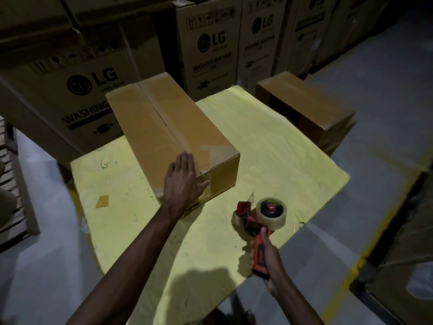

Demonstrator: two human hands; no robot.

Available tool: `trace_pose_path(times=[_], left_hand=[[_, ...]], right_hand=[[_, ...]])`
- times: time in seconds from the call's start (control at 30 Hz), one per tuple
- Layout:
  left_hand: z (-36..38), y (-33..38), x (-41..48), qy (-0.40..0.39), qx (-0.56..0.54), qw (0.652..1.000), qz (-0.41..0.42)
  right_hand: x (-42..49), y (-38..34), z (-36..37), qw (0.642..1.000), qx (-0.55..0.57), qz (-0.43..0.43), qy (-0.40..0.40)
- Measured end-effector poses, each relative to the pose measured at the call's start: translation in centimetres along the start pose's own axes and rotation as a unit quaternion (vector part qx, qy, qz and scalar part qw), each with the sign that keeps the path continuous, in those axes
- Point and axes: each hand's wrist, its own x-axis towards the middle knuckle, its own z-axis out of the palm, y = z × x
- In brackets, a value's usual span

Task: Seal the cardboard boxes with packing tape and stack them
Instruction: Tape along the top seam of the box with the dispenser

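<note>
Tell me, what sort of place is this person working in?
Most likely an appliance warehouse or stockroom. Tall cartons printed LG washing machine stand in rows behind the yellow table, the floor is plain grey, and the right hand holds a tape dispenser near a taped cardboard box.

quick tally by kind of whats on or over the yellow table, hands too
cardboard box: 1
tape dispenser: 1
flat orange patch: 1
hands: 2, left hand pressing the box, right hand gripping the dispenser
total: 5
</note>
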Motion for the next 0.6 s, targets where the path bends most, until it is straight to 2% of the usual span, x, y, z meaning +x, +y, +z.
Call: trace_pose_path(times=[0.13,0.3,0.47,0.53,0.6], left_hand=[[0.7,0.2,-0.3,0.004,0.020,1.000,0.020],[2.4,0.9,-0.7,0.018,0.010,0.999,0.034],[5.7,2.0,-1.7,0.146,0.046,0.985,0.076],[7.2,2.4,-2.1,0.150,0.081,0.981,0.093],[9.8,2.3,-2.8,0.120,0.122,0.977,0.125]], right_hand=[[3.2,-3.3,-0.2,0.996,0.061,-0.052,0.029],[6.8,-7.3,0.5,0.996,0.048,-0.065,0.024],[9.8,-10.3,2.3,0.991,0.115,-0.050,-0.036],[11.1,-11.4,2.7,0.989,0.130,-0.034,-0.066],[12.2,-12.5,2.8,0.987,0.131,-0.031,-0.090]])
